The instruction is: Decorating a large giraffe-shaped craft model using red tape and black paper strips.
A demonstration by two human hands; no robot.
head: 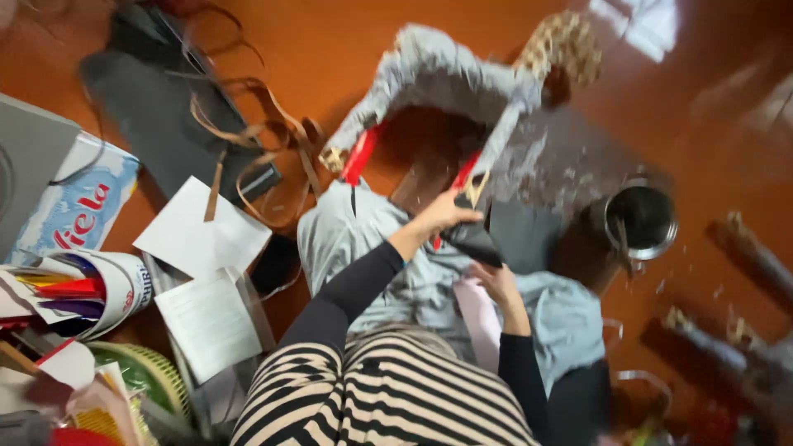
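At the far left a white carton with blue and red print (pixel 78 206) lies on the orange floor (pixel 330 49), and below it a paper cup (pixel 91 293) lies tipped on its side, holding coloured strips. Loose white paper sheets (pixel 202 235) lie beside it, with curling brown strips (pixel 264 140) trailing over a dark grey mat (pixel 157 107) above them.

My left hand (pixel 442 215) comes next. It reaches forward and up from my striped lap, and its fingers are closed on the top edge of a dark, flat folded piece (pixel 475 239), just where one leg of the big grey arch-shaped model (pixel 438 74) comes down. That model stands ahead of both hands, its curve running left to right, with red strips (pixel 359 157) showing at the foot of each leg and a woven straw-coloured bit at its right end.

My right hand (pixel 500 285) sits lower and nearer to me, under the dark piece; its fingers look curled against the underside, though blur keeps me from telling how firmly they grip. The piece slants from upper left to lower right between the two hands, the left hand being nearer the model. Pale grey-blue cloth (pixel 355 239) is spread beneath them.

Further right a steel pot (pixel 643 219) stands on the floor among scattered scraps, well apart from my hands.
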